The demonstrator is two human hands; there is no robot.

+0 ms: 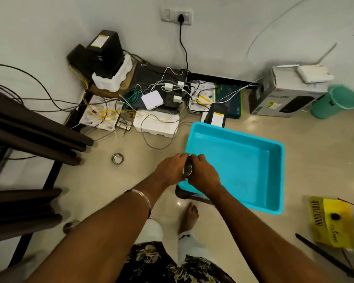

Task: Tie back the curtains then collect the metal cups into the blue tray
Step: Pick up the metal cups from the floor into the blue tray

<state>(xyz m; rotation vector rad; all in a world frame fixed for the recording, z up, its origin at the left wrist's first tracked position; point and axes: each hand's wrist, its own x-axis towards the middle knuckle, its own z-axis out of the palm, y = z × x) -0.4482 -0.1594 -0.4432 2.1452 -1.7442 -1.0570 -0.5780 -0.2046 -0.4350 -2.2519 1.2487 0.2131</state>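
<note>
A blue tray (pixel 239 158) stands on the floor right of centre, nothing inside it. Both my hands meet at its near left rim around a metal cup (pixel 188 168): my left hand (pixel 171 169) grips it from the left, my right hand (pixel 202 174) from the right. Most of the cup is hidden between the fingers. A second metal cup (pixel 117 158) stands upright on the floor to the left. A third metal cup (pixel 71 226) lies low left, partly hidden by my left forearm. Dark brown curtains (pixel 29 131) hang at the left edge.
A tangle of cables, adapters and foam blocks (pixel 151 103) lies by the wall behind the tray. A cardboard box (pixel 282 97) and green bin (pixel 335 102) stand at the far right. A yellow box (pixel 332 222) lies near right. My bare foot (pixel 189 216) stands below the tray.
</note>
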